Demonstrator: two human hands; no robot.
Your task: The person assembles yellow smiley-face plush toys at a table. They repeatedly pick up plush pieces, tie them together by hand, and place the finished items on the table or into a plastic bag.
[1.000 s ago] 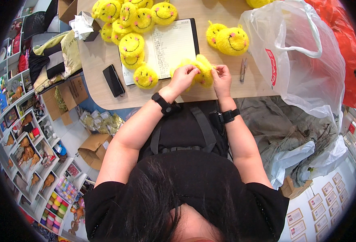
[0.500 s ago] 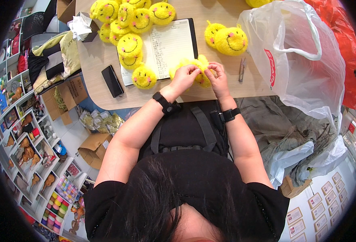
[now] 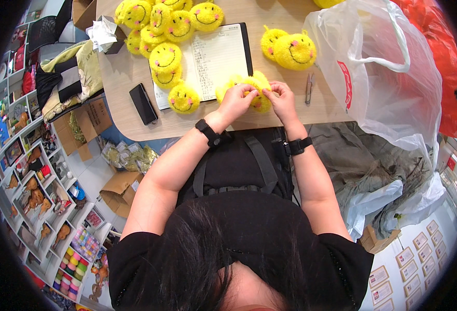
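Note:
At the table's near edge, yellow fuzzy smiley plush pieces (image 3: 260,80) lie under and just beyond my hands, partly hidden by them. My left hand (image 3: 237,100) is closed, its thumb and fingertips pinched together over these pieces. Close to its right, my right hand (image 3: 281,101) is closed in a pinch too, thumb against forefinger. Whatever sits between the fingertips is too small to make out. A single smiley plush (image 3: 184,98) lies left of my hands, by the corner of an open notebook (image 3: 223,57) with handwriting. To the right rests a small pair of thread snips (image 3: 309,88).
More smiley plushes (image 3: 179,26) are heaped at the far left, and two (image 3: 295,52) sit beyond the snips. A black phone (image 3: 143,104) lies on the left. A white plastic bag (image 3: 373,67) and a red bag (image 3: 448,67) crowd the right side.
My right hand has shifted slightly right and nearer to me, widening the gap from the left hand a little. The left hand keeps its pinch in nearly the same place.

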